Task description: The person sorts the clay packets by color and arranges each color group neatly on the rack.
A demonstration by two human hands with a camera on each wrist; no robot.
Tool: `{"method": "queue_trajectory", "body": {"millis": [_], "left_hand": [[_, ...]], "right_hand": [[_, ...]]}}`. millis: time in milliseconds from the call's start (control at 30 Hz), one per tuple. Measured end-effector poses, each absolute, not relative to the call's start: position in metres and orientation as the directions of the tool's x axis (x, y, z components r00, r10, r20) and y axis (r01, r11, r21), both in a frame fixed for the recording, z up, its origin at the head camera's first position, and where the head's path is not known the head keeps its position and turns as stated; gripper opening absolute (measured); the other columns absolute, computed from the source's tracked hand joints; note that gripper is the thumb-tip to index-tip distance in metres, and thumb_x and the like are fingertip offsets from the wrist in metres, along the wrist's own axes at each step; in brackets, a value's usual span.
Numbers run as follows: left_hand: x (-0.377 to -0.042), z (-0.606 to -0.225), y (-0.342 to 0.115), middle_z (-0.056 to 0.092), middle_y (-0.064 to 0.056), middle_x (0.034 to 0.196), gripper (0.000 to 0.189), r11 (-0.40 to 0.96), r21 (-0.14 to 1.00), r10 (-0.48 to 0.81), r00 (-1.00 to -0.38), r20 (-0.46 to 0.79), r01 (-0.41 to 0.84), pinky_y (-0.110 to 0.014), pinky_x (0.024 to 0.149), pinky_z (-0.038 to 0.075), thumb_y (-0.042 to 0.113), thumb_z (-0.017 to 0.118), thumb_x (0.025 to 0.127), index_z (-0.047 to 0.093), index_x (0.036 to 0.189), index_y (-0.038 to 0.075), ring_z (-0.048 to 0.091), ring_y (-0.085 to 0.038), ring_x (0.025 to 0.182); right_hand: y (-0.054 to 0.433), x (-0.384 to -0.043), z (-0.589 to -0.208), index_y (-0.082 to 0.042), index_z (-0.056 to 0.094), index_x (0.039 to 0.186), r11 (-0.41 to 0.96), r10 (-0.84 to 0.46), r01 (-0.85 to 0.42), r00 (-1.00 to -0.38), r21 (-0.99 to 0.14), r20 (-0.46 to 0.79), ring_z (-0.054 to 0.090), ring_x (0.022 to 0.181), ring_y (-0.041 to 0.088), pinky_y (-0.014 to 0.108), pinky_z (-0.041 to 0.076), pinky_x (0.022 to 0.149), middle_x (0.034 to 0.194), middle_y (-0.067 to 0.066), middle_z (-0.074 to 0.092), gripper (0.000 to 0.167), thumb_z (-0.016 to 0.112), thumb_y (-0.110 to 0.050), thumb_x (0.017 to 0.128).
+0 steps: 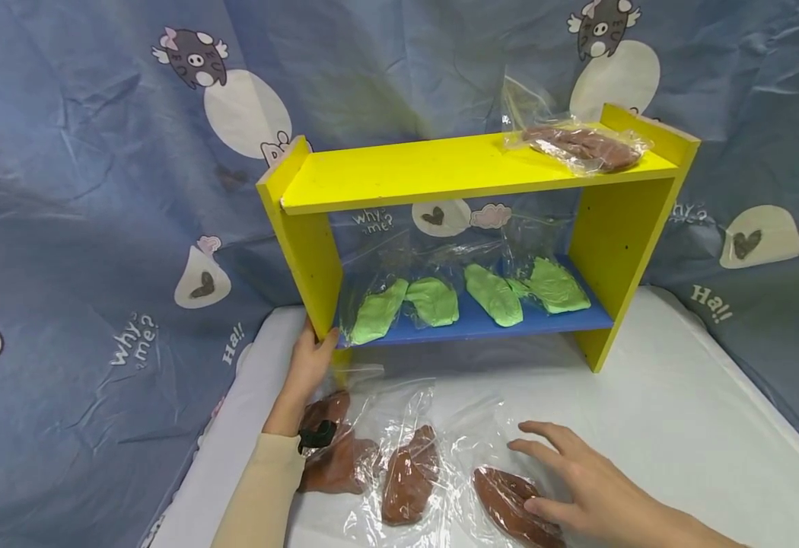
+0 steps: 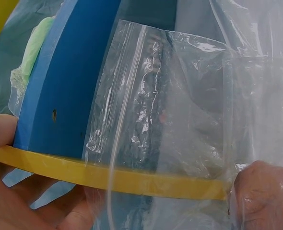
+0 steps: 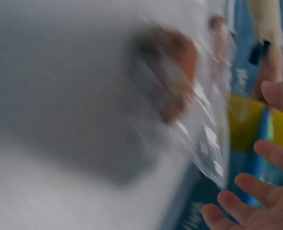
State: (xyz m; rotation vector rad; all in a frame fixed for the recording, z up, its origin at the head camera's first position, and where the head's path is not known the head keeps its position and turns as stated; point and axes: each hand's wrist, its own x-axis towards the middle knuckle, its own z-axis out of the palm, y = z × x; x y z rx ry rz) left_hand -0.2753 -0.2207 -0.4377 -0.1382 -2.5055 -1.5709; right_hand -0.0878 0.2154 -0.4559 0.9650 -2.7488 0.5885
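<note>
While my left hand (image 1: 312, 358) grips the shelf (image 1: 372, 171) at its left edge, brown bags (image 1: 409, 479) run rightward from near the left edge of the table (image 1: 687, 426), and over the last my right hand (image 1: 577, 476) hovers, fingers loosely spread.

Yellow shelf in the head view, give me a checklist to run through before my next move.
1. Shelf held: ok; the left hand holds its left side panel.
2. Bag in the right hand: not ok; its fingers are spread over the rightmost lower brown bag, not pinching it.
3. Green bags on the blue board: ok.
4. Space on the yellow top: ok; one brown bag lies toward its right end.
5. Zip seal fully closed: cannot tell.
</note>
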Motion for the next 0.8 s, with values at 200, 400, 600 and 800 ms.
{"method": "queue_trajectory", "body": {"millis": [200, 400, 600, 800], "left_hand": [[-0.274, -0.438, -0.222, 0.042, -0.018, 0.152, 0.062, 0.440, 0.883, -0.022, -0.981, 0.195, 0.165, -0.056, 0.108, 0.037, 0.034, 0.052, 0.105, 0.026, 0.158, 0.016, 0.041, -0.035, 0.139], [-0.275, -0.438, -0.221, 0.040, -0.016, 0.154, 0.064, 0.438, 0.880, -0.010, -0.978, 0.208, 0.183, -0.055, 0.110, 0.036, 0.034, 0.052, 0.105, 0.023, 0.160, 0.019, 0.037, -0.033, 0.141], [-0.275, -0.438, -0.221, 0.040, -0.017, 0.154, 0.064, 0.436, 0.882, -0.019, -0.978, 0.206, 0.177, -0.055, 0.110, 0.035, 0.033, 0.052, 0.105, 0.022, 0.160, 0.019, 0.037, -0.034, 0.142], [-0.275, -0.438, -0.222, 0.040, -0.017, 0.154, 0.065, 0.433, 0.885, -0.019, -0.980, 0.200, 0.172, -0.056, 0.110, 0.035, 0.033, 0.053, 0.105, 0.022, 0.160, 0.018, 0.037, -0.035, 0.142]], "right_hand": [[0.205, -0.076, -0.489, -0.034, 0.052, 0.143, 0.693, -0.570, -0.565, -0.810, -0.447, 0.139, 0.053, 0.123, 0.028, 0.042, 0.056, 0.078, 0.144, 0.005, 0.048, 0.062, 0.067, -0.060, 0.089], [0.196, -0.075, -0.503, -0.033, 0.053, 0.145, 0.752, -0.529, -0.477, -0.849, -0.455, 0.015, 0.052, 0.119, 0.029, 0.049, 0.056, 0.080, 0.139, 0.005, 0.051, 0.069, 0.063, -0.069, 0.086], [0.194, -0.078, -0.502, -0.030, 0.054, 0.144, 0.748, -0.511, -0.457, -0.859, -0.482, 0.020, 0.050, 0.108, 0.020, 0.035, 0.054, 0.076, 0.130, -0.002, 0.051, 0.072, 0.077, -0.056, 0.081], [0.191, -0.082, -0.501, -0.025, 0.056, 0.143, 0.729, -0.499, -0.414, -0.867, -0.546, -0.009, 0.048, 0.100, 0.017, 0.031, 0.051, 0.074, 0.119, -0.006, 0.051, 0.081, 0.086, -0.052, 0.072]]}}
